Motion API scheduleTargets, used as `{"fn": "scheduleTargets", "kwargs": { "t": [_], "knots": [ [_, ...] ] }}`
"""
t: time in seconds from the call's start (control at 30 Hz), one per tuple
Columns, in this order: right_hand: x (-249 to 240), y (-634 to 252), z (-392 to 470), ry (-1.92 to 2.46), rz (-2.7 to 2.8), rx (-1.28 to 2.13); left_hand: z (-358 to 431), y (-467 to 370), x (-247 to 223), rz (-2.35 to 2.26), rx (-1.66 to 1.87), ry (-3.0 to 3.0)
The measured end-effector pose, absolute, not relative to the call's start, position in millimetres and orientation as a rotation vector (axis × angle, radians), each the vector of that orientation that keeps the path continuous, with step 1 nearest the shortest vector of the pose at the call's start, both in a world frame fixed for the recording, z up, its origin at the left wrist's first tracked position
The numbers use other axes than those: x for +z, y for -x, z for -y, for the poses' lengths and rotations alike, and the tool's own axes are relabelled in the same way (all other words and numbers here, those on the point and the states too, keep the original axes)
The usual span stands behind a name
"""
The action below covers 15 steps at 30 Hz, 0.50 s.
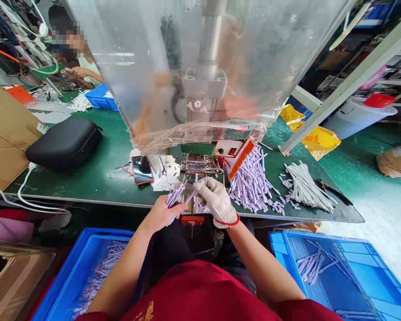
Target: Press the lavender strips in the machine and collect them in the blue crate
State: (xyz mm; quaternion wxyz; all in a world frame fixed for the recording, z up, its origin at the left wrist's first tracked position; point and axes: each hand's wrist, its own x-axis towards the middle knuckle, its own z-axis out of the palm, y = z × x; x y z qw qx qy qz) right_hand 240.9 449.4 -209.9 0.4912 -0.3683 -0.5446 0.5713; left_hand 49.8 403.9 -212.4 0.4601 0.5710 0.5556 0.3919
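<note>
My left hand (pixel 158 215), bare, is closed around a bundle of thin purple strips (pixel 176 194) at the table's front edge. Just to its right, my right hand (pixel 216 201) wears a white knitted glove with a red cuff. Its fingers are pinched on a purple strip (pixel 191 197), partly hidden by the glove. Directly beyond both hands sits the small metal fixture (pixel 196 166) of a bench machine, beneath a clear plastic shield (pixel 120 58). A large heap of purple strips (pixel 250 178) lies on the table right of my gloved hand.
White strips (pixel 309 187) and black-handled pliers (pixel 337 194) lie farther right. To the left are a phone (pixel 142 170) and a black case (pixel 65 143). Blue bins (pixel 62 272) (pixel 381 267) with strips flank my legs. Another person (pixel 87 67) works at the far left.
</note>
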Motion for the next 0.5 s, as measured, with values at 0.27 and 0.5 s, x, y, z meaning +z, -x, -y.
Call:
{"fn": "scheduleTargets", "kwargs": {
  "t": [0.27,0.5],
  "knots": [
    [-199.3,-311.0,-466.5,1.031,0.765,1.126,-392.4,-37.9,-212.5,-1.101,0.921,-1.09],
    [-241.2,-441.7,-512.5,1.747,1.572,0.815,-407.6,-32.9,-221.1,-0.938,1.278,-0.659]
  ]
}}
